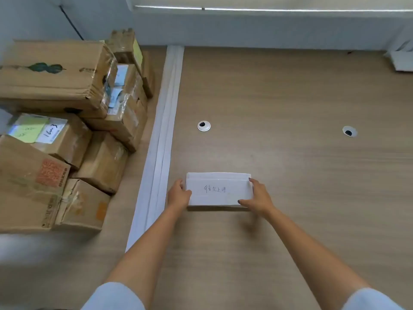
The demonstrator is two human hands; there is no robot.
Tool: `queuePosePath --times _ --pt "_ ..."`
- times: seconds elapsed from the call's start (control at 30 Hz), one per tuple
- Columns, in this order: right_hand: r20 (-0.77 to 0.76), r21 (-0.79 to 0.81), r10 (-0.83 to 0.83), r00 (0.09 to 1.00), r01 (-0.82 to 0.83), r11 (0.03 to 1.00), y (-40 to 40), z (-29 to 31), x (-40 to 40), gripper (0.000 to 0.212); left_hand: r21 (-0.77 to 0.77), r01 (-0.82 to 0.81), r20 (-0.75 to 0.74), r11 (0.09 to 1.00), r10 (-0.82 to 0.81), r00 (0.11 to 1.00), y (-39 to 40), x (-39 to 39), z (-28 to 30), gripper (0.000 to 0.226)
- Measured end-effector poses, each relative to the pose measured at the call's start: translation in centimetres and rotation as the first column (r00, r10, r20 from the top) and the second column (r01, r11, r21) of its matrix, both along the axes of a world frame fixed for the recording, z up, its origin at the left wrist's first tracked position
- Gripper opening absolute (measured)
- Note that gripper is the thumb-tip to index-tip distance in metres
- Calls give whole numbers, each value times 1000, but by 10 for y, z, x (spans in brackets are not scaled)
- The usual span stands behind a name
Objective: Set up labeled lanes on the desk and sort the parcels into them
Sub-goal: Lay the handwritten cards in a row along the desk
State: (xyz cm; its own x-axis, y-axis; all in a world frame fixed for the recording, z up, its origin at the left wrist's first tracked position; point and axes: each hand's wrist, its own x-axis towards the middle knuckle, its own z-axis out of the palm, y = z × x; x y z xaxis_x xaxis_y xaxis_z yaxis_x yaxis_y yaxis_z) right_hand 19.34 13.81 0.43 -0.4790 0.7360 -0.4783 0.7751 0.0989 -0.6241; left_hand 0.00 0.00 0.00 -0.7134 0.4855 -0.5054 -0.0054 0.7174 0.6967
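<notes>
Label card point(220, 189): light, thin folded paper, bends easily | left hand point(178, 195), right hand point(257, 198): fingers pinch its short ends | rests on counter point(290, 97)

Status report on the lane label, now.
Left hand and right hand grip the white label card by its ends. Card on desk. Parcels unsorted, left.

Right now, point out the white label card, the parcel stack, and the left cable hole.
white label card point(220, 191): head view, handwritten face.
parcel stack point(53, 70): head view, top box.
left cable hole point(203, 126): head view, white ring.
</notes>
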Motion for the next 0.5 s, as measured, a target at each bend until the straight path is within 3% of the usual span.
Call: queuePosePath --times 0.1,0.5 --pt "-21 -19 -50 999 50 999 -6 -2 -3 87 10 59 9 998 -59 998 2 7 -1 45" --pt "-224 -189 -367 903 329 925 13 1 -5 75 66 -191 127 979 182 975 30 5 -2 59"
